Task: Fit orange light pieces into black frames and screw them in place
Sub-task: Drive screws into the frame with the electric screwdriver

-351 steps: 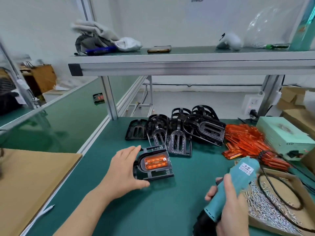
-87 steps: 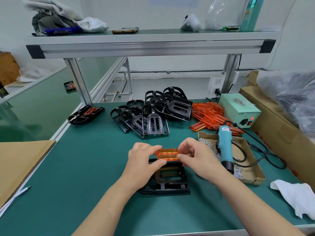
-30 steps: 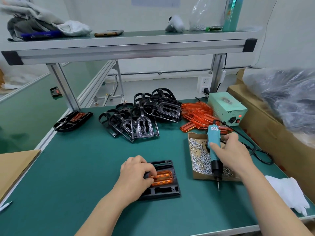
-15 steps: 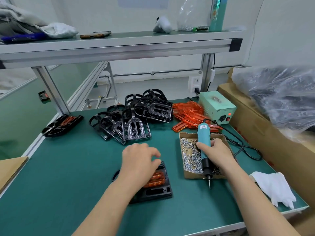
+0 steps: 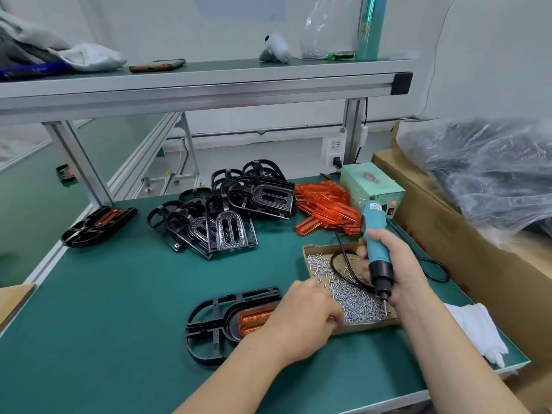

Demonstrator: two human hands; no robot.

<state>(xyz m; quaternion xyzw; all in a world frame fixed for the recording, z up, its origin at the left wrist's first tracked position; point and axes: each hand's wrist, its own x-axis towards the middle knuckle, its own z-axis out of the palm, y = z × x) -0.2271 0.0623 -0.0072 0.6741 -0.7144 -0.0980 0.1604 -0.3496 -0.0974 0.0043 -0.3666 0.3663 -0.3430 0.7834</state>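
Observation:
A black frame lies flat on the green mat with an orange light piece seated in its recess. My left hand reaches across the frame's right end to the cardboard box of small silver screws. Its fingers curl down at the box's left wall, and the fingertips are hidden. My right hand grips a teal electric screwdriver upright, bit pointing down over the screws.
A pile of black frames and a heap of orange pieces lie at the back. One assembled frame sits far left. A green power unit, large cardboard box and white glove line the right side.
My left hand left the orange piece in the frame and moved right to the screw box. My right hand keeps the screwdriver over the box, now nearer its front.

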